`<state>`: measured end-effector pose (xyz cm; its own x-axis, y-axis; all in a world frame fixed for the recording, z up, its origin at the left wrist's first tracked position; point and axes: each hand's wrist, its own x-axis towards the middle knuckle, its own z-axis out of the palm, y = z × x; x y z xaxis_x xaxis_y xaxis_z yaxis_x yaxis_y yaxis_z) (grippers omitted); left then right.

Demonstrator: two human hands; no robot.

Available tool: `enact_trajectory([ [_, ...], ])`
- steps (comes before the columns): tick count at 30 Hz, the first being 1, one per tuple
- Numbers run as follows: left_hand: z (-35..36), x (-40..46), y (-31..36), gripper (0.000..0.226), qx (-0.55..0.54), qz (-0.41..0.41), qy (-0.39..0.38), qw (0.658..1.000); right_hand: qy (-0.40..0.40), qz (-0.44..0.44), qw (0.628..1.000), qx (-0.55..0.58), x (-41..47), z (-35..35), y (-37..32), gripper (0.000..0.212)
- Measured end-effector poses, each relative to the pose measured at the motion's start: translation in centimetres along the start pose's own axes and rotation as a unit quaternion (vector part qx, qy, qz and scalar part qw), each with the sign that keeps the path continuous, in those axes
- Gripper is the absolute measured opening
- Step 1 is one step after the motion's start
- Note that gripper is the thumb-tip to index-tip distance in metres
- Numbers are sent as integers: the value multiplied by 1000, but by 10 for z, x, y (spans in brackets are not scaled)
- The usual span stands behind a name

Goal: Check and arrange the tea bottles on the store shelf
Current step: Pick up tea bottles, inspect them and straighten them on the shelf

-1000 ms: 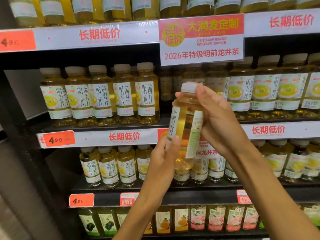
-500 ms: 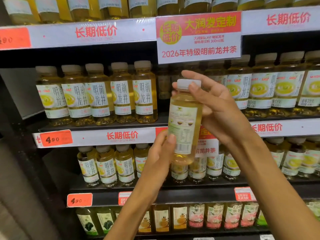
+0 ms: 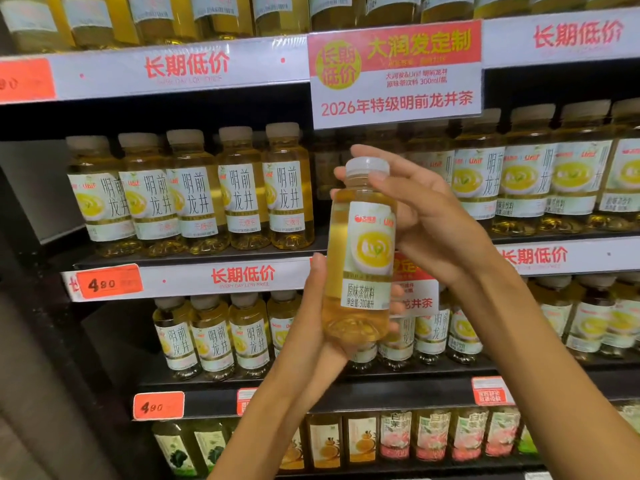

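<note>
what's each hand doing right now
Left hand: holds the tea bottle at its base.
Right hand: holds the same bottle near its cap.

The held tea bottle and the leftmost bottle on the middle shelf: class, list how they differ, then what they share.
The held tea bottle is off the shelf, gripped by the left hand at its base and the right hand near its cap; the leftmost shelf bottle stands untouched in its row. The held bottle is slightly tilted and looks larger, being nearer the camera; the shelf bottle stands upright. Both hold yellow tea, with pale caps and white labels.
</note>
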<state>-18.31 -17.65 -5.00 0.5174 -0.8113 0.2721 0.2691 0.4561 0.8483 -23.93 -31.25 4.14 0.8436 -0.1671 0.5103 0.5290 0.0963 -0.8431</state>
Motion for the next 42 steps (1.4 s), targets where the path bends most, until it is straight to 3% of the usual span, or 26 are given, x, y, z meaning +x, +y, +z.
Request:
enact_trajectory([
  [2, 0, 2, 2, 60, 151, 79, 77, 982, 30, -25, 999, -30, 1, 2, 0, 44],
  [5, 6, 4, 7, 48, 288, 144, 95, 942, 91, -48, 993, -60, 5, 5, 2, 42],
  [9, 6, 7, 15, 48, 282, 137, 100, 944, 123, -28, 988, -88, 12, 8, 6, 46],
  [13, 5, 15, 18, 48, 292, 136, 109, 940, 84, 6, 989, -124, 20, 5, 11, 40],
  [16, 3, 25, 22, 53, 370, 170, 153, 901, 89, -19, 986, -141, 27, 4, 8, 51],
  [20, 0, 33, 26, 61, 501, 234, 212, 806, 110, -85, 974, -181, 33, 6, 8, 40],
  [24, 2, 36, 23, 78, 481, 259, 248, 800, 132, -125, 966, -183, 38, 11, 10, 42],
  [27, 1, 42, 22, 74, 480, 270, 261, 792, 134, -148, 961, -193, 44, 11, 9, 47],
  [34, -2, 45, 7, 88, 526, 236, 230, 784, 128, -168, 949, -234, 50, 8, 23, 57],
  [40, -3, 49, 1, 77, 549, 277, 277, 738, 180, -232, 875, -386, 43, 9, 29, 55],
  [42, -4, 49, 0, 76, 595, 292, 308, 683, 177, -252, 851, -425, 39, 6, 28, 44],
])
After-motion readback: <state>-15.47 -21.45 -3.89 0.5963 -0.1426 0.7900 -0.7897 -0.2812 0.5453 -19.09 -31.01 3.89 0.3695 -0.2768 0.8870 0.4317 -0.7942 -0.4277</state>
